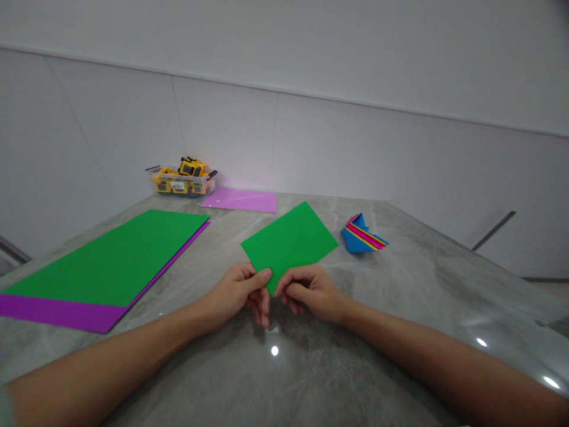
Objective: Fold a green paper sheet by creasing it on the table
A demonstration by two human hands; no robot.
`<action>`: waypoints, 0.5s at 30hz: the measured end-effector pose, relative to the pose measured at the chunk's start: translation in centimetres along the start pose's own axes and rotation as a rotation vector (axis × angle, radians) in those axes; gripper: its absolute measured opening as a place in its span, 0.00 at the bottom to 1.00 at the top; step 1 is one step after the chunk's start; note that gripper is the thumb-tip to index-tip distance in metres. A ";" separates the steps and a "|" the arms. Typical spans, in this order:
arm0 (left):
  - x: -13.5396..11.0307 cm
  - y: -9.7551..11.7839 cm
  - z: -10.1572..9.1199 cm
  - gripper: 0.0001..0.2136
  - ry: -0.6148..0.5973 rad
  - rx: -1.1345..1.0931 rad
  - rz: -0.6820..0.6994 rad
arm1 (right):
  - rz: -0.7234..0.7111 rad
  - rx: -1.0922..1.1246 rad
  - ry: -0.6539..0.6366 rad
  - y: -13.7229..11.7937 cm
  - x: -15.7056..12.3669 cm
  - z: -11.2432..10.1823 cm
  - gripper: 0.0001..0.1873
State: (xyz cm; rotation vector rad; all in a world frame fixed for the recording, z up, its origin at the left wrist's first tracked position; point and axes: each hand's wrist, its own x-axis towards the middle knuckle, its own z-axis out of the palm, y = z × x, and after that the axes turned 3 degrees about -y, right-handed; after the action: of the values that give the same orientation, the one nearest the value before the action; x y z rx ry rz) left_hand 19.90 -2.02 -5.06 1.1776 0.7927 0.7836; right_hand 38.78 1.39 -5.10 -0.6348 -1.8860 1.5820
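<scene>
A small green paper sheet is held up at a tilt over the grey marble table. My left hand pinches its near corner between thumb and fingers. My right hand pinches the same corner from the right side. Both hands are closed on the paper, close together, just above the tabletop.
A large green sheet lies on a purple sheet at the left. A pink-purple sheet and a clear box of yellow toy vehicles sit by the wall. A stack of folded coloured paper shapes lies to the right.
</scene>
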 end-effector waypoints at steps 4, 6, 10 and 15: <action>0.1 0.3 -0.2 0.23 0.254 0.118 0.144 | -0.018 -0.071 -0.032 0.0 -0.1 -0.2 0.09; 0.0 0.7 -0.8 0.18 0.435 0.157 0.264 | -0.078 -0.081 0.054 0.1 0.2 -0.8 0.07; -0.4 1.7 -2.0 0.15 0.610 0.149 0.389 | -0.155 0.144 0.533 0.6 1.2 -3.2 0.11; -0.7 2.0 -2.3 0.18 0.594 0.132 0.404 | -0.021 0.326 0.736 1.2 1.6 -6.2 0.21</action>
State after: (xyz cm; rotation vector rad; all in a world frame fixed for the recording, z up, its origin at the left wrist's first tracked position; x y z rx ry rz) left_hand 17.35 -1.11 -3.45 1.2538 1.1184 1.4750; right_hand 42.00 7.04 -5.31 -0.8891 -1.0671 1.3402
